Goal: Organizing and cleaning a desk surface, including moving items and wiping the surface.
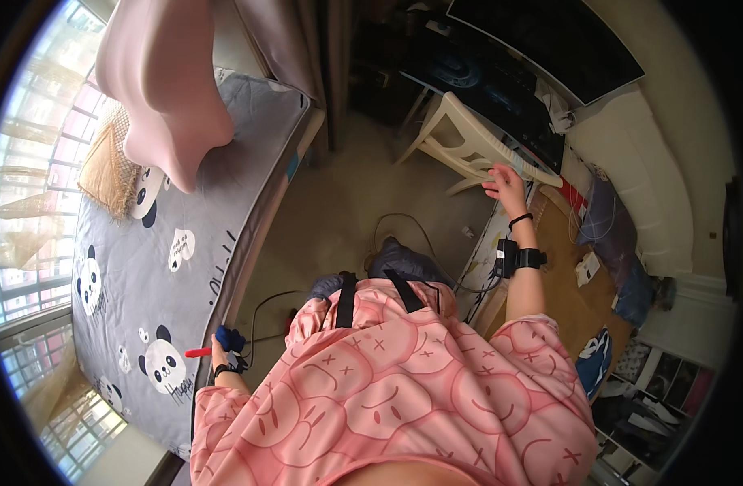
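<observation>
At the mattress edge on the left, my left hand (218, 357) is closed around a slim red handle-like object (198, 352). A dark blue bunched item (230, 338), perhaps cloth, sits at the same hand; most of that palm is hidden. My right hand (506, 187) is stretched forward, fingers apart and with nothing visible in it. It is over the lower back of a white plastic chair (462, 136); whether they touch I cannot tell. A black device (506, 258) is strapped to my right forearm, with a cable running from it.
A grey panda-print mattress (201, 316) fills the left, below a smooth pink draped thing (165, 91). Behind the chair are a dark desk (487, 91) and a large screen (554, 42). A brown bed surface (548, 291) lies right. The cable (402, 215) loops across the floor.
</observation>
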`<state>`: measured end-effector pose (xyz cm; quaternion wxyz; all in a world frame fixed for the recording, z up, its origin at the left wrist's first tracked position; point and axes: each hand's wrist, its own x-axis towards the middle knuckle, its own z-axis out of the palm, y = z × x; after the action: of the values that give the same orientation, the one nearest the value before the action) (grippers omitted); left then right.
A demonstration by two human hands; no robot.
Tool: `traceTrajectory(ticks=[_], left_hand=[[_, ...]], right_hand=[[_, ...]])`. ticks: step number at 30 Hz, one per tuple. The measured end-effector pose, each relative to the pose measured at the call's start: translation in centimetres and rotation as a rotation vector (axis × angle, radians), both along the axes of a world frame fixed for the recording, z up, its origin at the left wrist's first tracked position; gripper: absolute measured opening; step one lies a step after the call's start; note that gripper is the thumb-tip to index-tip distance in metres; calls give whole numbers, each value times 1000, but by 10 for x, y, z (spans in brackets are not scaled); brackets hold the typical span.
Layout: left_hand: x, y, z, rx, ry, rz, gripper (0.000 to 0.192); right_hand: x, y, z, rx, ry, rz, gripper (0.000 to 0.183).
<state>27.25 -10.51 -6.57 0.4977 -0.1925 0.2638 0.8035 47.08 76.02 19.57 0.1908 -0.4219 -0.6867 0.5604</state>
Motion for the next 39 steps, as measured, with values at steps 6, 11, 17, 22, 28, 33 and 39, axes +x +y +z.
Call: traceTrajectory(ticks=[6,11,17,22,28,33,39], left_hand=[[-11,114,18,-615,5,-110,66],[-93,334,138,-942,18,-714,54],[-197,542,216,-561,380,-694,41],[-229,736,239,-572,655,-1050,44],[-217,886,222,-396,679,-1516,40],[-172,895,216,-285,461,-1970,45],[-116,858,185,-108,559,-2257,44]], right_hand=[[-13,53,0,-872,18,-431,113],[-24,82,-49,-1168,487,-999,121],[-66,71,-57,-1117,650,-952,89],[-72,72,-76,-924,839,-1039,27],[-64,22,-31,-830,660,-1280,27],[-43,-64,-7,-766,695,-1305,36],[11,-201,-23,-681,840,-1483,42]])
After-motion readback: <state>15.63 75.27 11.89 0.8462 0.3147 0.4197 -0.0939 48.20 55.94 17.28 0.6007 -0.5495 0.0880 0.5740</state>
